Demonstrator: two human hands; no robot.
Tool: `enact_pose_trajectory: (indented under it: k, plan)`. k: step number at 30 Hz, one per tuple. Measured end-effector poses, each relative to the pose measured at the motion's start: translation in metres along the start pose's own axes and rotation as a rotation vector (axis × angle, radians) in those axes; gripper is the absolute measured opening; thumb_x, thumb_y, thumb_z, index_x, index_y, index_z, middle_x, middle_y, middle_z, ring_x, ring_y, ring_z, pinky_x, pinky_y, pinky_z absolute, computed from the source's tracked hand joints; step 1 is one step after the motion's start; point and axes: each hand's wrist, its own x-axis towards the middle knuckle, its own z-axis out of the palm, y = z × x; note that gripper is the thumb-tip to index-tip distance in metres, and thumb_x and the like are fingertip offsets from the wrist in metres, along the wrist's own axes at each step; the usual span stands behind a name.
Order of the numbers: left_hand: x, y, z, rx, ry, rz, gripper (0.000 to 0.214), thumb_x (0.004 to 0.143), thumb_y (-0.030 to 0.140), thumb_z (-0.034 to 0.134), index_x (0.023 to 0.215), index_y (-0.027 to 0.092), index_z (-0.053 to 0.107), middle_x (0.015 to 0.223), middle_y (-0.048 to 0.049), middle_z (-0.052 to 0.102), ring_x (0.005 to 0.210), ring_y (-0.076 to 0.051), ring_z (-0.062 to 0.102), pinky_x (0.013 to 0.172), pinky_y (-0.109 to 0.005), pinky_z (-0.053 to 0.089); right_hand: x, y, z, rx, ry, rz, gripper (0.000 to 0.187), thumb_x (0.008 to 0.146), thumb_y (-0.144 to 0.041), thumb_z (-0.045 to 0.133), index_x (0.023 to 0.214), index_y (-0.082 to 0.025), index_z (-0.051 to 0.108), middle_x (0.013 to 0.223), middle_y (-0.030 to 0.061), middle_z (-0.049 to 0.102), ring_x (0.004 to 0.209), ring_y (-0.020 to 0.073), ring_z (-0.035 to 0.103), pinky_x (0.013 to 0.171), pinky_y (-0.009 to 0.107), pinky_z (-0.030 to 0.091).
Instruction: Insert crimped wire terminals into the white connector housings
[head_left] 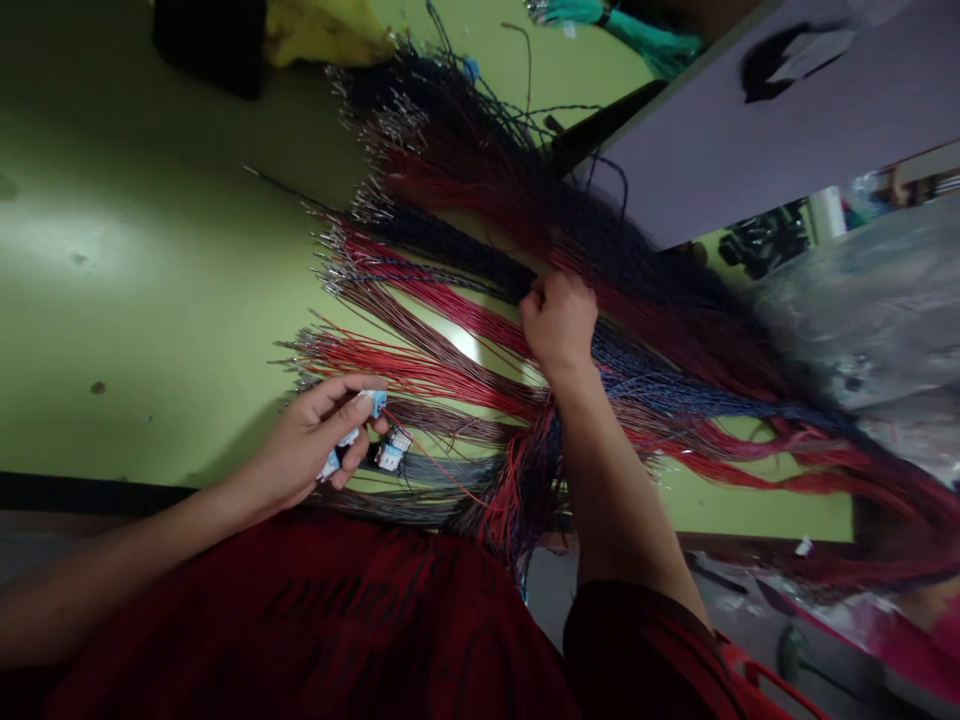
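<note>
Head view: my left hand point(309, 432) pinches blue-and-white connectors point(378, 403), seemingly to steady them; right hand point(561, 320) curls at navy wires point(465, 248), grip hidden from me.

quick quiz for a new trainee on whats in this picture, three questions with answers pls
1. Multiple choice: what is in the left hand?
A) scissors
B) blue-and-white connectors
C) a roll of tape

2. True or false: the right hand is higher in the picture than the left hand.

3. Fill the gap: a single thin ____ wire trails from the fingers of the left hand toward the gathered wires near the person's shirt.

Key:
1. B
2. True
3. red
</note>
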Motion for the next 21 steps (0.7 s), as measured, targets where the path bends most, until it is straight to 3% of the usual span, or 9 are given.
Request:
enact_pose_trajectory:
  k: [2, 5, 7, 9, 13, 15, 17, 21]
  plan:
    - [0.000, 0.001, 0.000, -0.003, 0.007, -0.002, 0.043, 0.081, 0.040, 0.074, 0.111, 0.015, 0.058, 0.071, 0.0016, 0.065, 0.039, -0.005, 0.046, 0.031, -0.015, 0.035, 0.002, 0.012, -0.007, 0.133, 0.170, 0.106, 0.012, 0.080, -0.014, 0.048, 0.088, -0.017, 0.057, 0.088, 0.0116, 0.063, 0.091, 0.0279, 0.063, 0.085, 0.045, 0.049]
    - [0.001, 0.001, 0.000, -0.011, 0.006, -0.007, 0.042, 0.081, 0.039, 0.073, 0.111, 0.015, 0.058, 0.071, 0.0022, 0.065, 0.038, -0.005, 0.046, 0.031, -0.015, 0.035, 0.002, 0.032, -0.024, 0.452, 0.489, 0.271, 0.013, 0.085, -0.019, 0.042, 0.094, -0.022, 0.050, 0.078, 0.0026, 0.056, 0.069, 0.0200, 0.062, 0.065, 0.035, 0.049]
    - [0.001, 0.000, 0.001, -0.015, 0.002, -0.007, 0.042, 0.081, 0.039, 0.073, 0.111, 0.015, 0.058, 0.070, 0.0025, 0.065, 0.037, -0.005, 0.046, 0.031, -0.016, 0.034, -0.002, 0.034, -0.035, 0.586, 0.579, 0.285, 0.011, 0.088, -0.025, 0.043, 0.097, -0.025, 0.050, 0.073, -0.0013, 0.052, 0.058, 0.0165, 0.057, 0.054, 0.029, 0.045]
    - [0.001, -0.001, 0.001, -0.017, -0.002, -0.007, 0.042, 0.081, 0.039, 0.073, 0.111, 0.015, 0.058, 0.070, 0.0025, 0.065, 0.037, -0.005, 0.045, 0.030, -0.016, 0.034, -0.011, 0.023, -0.042, 0.567, 0.465, 0.201, 0.011, 0.088, -0.031, 0.052, 0.096, -0.026, 0.056, 0.069, -0.0028, 0.051, 0.054, 0.0150, 0.054, 0.052, 0.028, 0.043]
    - [0.001, -0.002, 0.001, -0.020, -0.002, -0.006, 0.042, 0.080, 0.039, 0.074, 0.112, 0.016, 0.058, 0.070, 0.0027, 0.065, 0.039, -0.005, 0.046, 0.031, -0.015, 0.034, -0.028, -0.024, -0.036, 0.225, -0.099, -0.016, 0.012, 0.083, -0.022, 0.060, 0.088, -0.019, 0.070, 0.071, 0.0036, 0.064, 0.064, 0.0182, 0.061, 0.064, 0.031, 0.047]
    - [0.001, -0.002, 0.000, -0.027, 0.006, 0.001, 0.042, 0.080, 0.039, 0.074, 0.111, 0.016, 0.058, 0.070, 0.0025, 0.065, 0.038, -0.005, 0.046, 0.031, -0.015, 0.034, -0.032, -0.042, -0.027, 0.039, -0.229, -0.042, 0.018, 0.084, -0.016, 0.055, 0.089, -0.016, 0.073, 0.085, 0.0102, 0.071, 0.076, 0.0223, 0.066, 0.070, 0.033, 0.048]
    - [0.002, -0.003, 0.000, -0.034, 0.011, 0.003, 0.042, 0.081, 0.040, 0.074, 0.111, 0.015, 0.058, 0.070, 0.0019, 0.065, 0.038, -0.005, 0.046, 0.031, -0.015, 0.033, -0.033, -0.048, -0.020, -0.039, -0.227, -0.038, 0.023, 0.084, -0.014, 0.052, 0.091, -0.015, 0.073, 0.096, 0.0142, 0.072, 0.084, 0.0252, 0.067, 0.073, 0.034, 0.048]
    - [0.002, -0.002, 0.000, -0.031, 0.001, -0.009, 0.039, 0.081, 0.038, 0.073, 0.110, 0.015, 0.059, 0.071, 0.0019, 0.065, 0.037, -0.005, 0.046, 0.030, -0.016, 0.034, -0.032, -0.031, -0.018, 0.113, -0.027, -0.072, 0.020, 0.081, -0.013, 0.053, 0.084, -0.018, 0.072, 0.091, 0.0095, 0.071, 0.088, 0.0236, 0.066, 0.079, 0.035, 0.050]
